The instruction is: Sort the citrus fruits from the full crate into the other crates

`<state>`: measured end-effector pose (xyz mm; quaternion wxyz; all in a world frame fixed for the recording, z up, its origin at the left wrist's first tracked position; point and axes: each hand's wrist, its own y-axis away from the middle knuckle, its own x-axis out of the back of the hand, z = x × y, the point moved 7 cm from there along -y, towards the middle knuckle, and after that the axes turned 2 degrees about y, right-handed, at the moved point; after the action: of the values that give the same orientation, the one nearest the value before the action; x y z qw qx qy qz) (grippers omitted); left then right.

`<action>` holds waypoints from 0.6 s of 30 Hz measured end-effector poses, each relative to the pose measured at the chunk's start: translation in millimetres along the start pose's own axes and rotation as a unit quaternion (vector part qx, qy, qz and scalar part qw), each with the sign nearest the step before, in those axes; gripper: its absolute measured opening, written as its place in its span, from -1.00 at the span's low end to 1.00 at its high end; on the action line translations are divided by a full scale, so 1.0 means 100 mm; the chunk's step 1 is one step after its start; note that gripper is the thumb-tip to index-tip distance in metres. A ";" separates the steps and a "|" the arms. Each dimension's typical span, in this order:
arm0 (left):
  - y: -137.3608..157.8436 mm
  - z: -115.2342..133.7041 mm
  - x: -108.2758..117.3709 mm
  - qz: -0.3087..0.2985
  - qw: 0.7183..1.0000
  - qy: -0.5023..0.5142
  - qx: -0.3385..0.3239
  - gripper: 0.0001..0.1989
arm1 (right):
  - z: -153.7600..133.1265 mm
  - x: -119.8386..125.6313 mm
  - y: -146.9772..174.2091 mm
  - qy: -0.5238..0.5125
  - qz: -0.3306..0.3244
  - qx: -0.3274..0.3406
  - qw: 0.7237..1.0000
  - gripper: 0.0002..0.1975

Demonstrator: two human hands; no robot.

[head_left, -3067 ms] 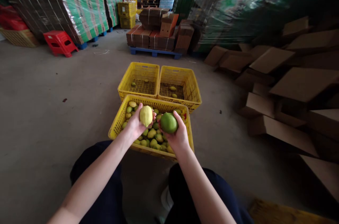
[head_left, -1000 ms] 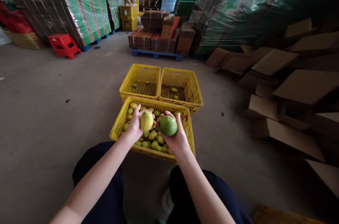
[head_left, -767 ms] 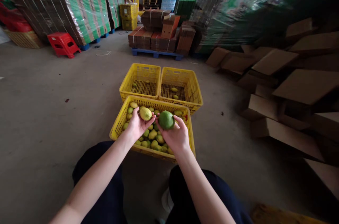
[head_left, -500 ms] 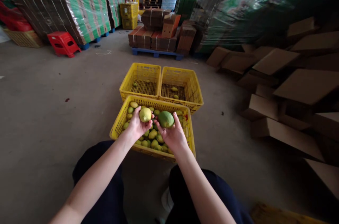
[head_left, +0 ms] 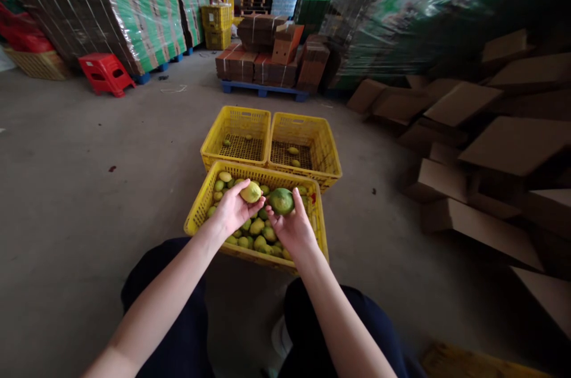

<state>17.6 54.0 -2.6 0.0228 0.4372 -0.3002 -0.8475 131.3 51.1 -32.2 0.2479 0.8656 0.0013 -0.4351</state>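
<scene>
Fingers (head_left: 298, 204) half-curled, left hand (head_left: 232, 209) grips yellow lemon (head_left: 251, 192), right hand (head_left: 293, 230) green fruit (head_left: 281, 202).

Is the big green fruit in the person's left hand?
No, the right hand holds the green citrus fruit, while the left hand holds a yellow lemon.

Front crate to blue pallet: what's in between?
Head view: just past the front crate stand two crates side by side, the left rear crate and right rear crate; then a strip of floor up to the blue pallet.
</scene>
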 end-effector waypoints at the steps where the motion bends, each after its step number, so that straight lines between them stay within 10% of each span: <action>1: -0.01 -0.01 0.01 -0.001 1.000 0.002 0.006 -0.80 | -0.01 0.01 0.00 -0.004 -0.001 0.000 1.000 -0.72; 6: -0.06 -0.05 0.02 -0.011 0.999 -0.048 0.001 -0.85 | -0.02 0.02 -0.01 0.013 0.010 0.002 1.000 -0.64; 10: 0.04 0.22 -0.01 -0.018 0.957 -0.192 -0.216 -0.66 | -0.31 0.00 0.12 0.161 0.052 0.181 0.969 -0.65; 14: 0.24 0.37 -0.15 -0.066 0.882 -0.312 -0.348 -0.45 | -0.69 -0.23 0.51 0.445 0.054 0.464 0.764 -0.51; 18: 0.33 0.42 -0.17 -0.069 0.888 -0.277 -0.360 -0.43 | -0.67 -0.37 0.67 0.577 0.030 0.567 0.586 -0.60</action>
<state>-11.1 52.6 46.1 0.0357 0.1660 0.0620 -0.9835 173.3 28.6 57.7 -0.3333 0.8995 -0.1290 0.2514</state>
